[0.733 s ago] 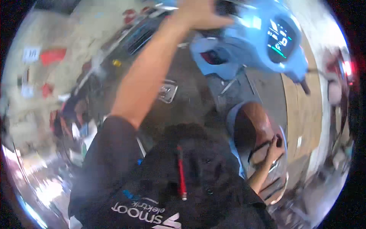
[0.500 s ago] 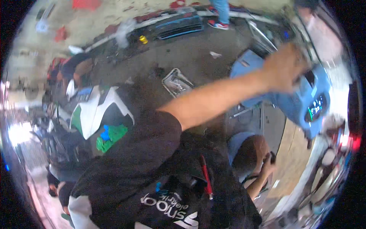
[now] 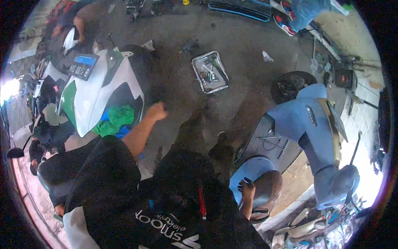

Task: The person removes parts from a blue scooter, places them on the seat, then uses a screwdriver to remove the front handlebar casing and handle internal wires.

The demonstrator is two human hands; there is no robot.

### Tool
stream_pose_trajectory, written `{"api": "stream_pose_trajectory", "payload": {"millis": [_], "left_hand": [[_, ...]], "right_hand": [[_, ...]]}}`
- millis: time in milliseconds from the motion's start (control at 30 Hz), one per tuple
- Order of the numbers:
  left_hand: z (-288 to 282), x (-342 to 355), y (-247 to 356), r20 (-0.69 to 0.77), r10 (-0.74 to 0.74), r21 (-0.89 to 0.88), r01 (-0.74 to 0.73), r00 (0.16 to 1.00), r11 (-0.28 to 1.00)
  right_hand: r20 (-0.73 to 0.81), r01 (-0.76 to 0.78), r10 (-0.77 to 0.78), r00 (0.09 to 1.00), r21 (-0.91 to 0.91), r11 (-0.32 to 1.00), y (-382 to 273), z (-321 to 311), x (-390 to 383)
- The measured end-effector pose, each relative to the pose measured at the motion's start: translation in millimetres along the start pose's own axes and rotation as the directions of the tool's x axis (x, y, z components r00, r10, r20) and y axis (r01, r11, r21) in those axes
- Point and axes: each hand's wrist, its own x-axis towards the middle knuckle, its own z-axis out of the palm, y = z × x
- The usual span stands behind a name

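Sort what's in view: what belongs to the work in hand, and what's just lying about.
Likely in the work, being nearest the hands: blue scooter; its brown seat, by the right hand; green cloth on the white motorcycle, near the left hand.

Seemingly just lying about: metal tray; white scrap; blue-edged dark panel.

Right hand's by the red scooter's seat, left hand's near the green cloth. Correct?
Colour's wrong: the scooter is light blue, not red, as the head view shows. The right hand is by its seat and the left hand is near the green cloth.
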Motion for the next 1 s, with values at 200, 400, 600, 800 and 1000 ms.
{"api": "stream_pose_trajectory", "payload": {"millis": [200,400,600,800,1000], "left_hand": [[29.3,67.9,-29.6,0.158,-0.037,-0.005,0.038,0.987,0.999],[124.0,227.0,81.7,0.065,0.097,-0.094,-0.091,0.993,0.991],[218.8,456.8,153.0,-0.092,0.15,-0.042,-0.154,0.984,0.987],[258.4,554.7,163.3,-0.224,0.257,0.142,-0.229,0.94,0.963],[285.4,586.3,173.7,-0.183,0.367,0.223,-0.325,0.912,0.919]], "right_hand": [[0.002,-0.088,0.088,0.996,0.13,0.988,-4.1,-11.6,30.9],[-0.071,-0.259,0.343,0.937,0.519,0.814,94.9,-18.8,64.7],[0.027,-0.663,0.73,0.683,0.44,0.605,208.6,46.8,30.7],[0.039,-0.756,0.844,0.535,0.469,0.457,243.2,148.6,26.6],[-0.018,-0.8,0.875,0.485,0.396,0.451,248.8,131.3,-19.0]]}}
